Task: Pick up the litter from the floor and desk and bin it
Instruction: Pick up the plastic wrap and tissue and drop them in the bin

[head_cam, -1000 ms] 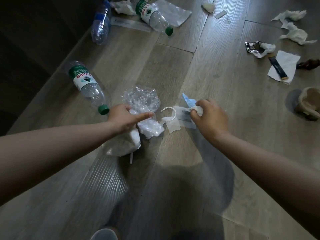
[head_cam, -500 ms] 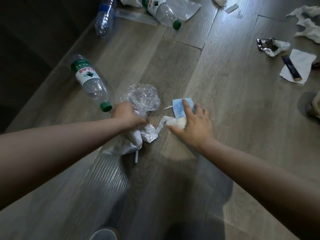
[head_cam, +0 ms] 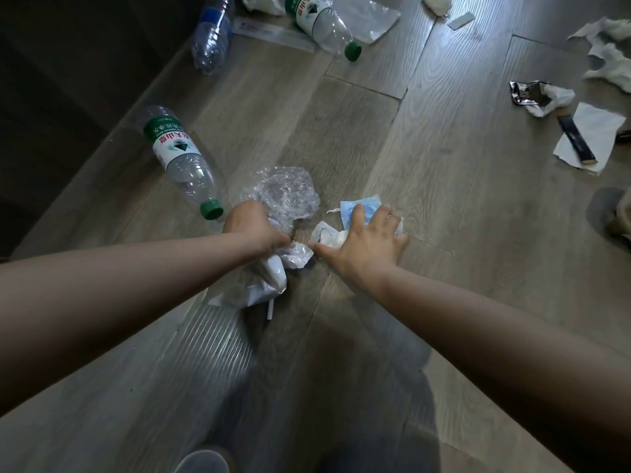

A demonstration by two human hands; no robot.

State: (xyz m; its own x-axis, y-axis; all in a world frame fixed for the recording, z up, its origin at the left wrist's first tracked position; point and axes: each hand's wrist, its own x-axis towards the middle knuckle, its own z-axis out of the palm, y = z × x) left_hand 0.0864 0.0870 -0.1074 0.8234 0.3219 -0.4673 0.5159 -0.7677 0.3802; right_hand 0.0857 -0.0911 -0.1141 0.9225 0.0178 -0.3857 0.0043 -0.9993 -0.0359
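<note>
Litter lay strewn on a grey wood-grain floor [head_cam: 444, 158]: crumpled clear film [head_cam: 285, 191], a pleated blue face mask [head_cam: 360, 206] and a wadded white tissue [head_cam: 330, 237]. The left hand [head_cam: 254, 225], knuckles up, clutched the film and a limp white bag [head_cam: 261, 285]. The right hand [head_cam: 370, 238] pressed flat, fingers splayed, on mask and tissue, grasping neither.

Floor [head_cam: 426, 158]: grey wood-grain planks, slight sheen. Bottle [head_cam: 181, 158]: clear glossy plastic. Wrap [head_cam: 283, 192]: crinkled clear film. Tissue [head_cam: 594, 138]: matt paper.
</note>
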